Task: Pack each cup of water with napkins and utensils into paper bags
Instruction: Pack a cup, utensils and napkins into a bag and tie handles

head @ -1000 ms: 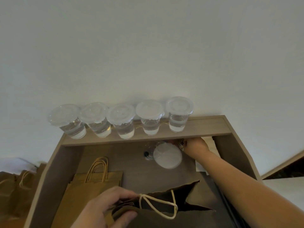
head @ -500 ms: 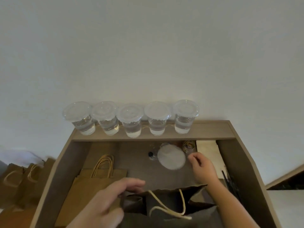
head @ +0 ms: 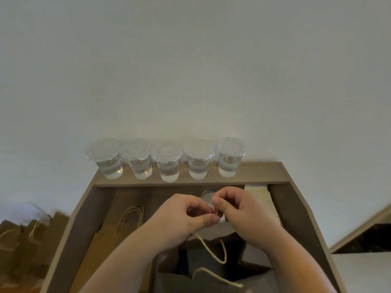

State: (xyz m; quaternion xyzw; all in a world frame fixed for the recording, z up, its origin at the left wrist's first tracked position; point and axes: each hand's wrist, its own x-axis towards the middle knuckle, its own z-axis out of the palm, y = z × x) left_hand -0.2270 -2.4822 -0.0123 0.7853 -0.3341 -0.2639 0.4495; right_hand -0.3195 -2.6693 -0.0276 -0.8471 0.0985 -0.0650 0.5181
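Note:
Several lidded clear cups of water [head: 168, 163] stand in a row on the back ledge of a wooden box [head: 298, 218]. Another lidded cup [head: 207, 193] shows just behind my hands. An open brown paper bag [head: 213, 248] with rope handles stands at the near edge, below my hands. My left hand [head: 182, 216] and my right hand [head: 243, 210] meet above the bag. Both pinch a small pale piece [head: 220, 216] between thumb and fingers; what it is I cannot tell. A stack of pale napkins [head: 257, 190] lies at the back right. No utensils show.
Flat paper bags [head: 118, 235] with handles lie in the box's left half. More brown bags [head: 25, 235] stand outside the box at far left. A plain wall rises behind the cups. A wooden edge [head: 359, 231] runs at the right.
My right hand came back from the back of the box and my left hand let go of the bag's rim. Both hands now meet above the bag, pinching a small piece.

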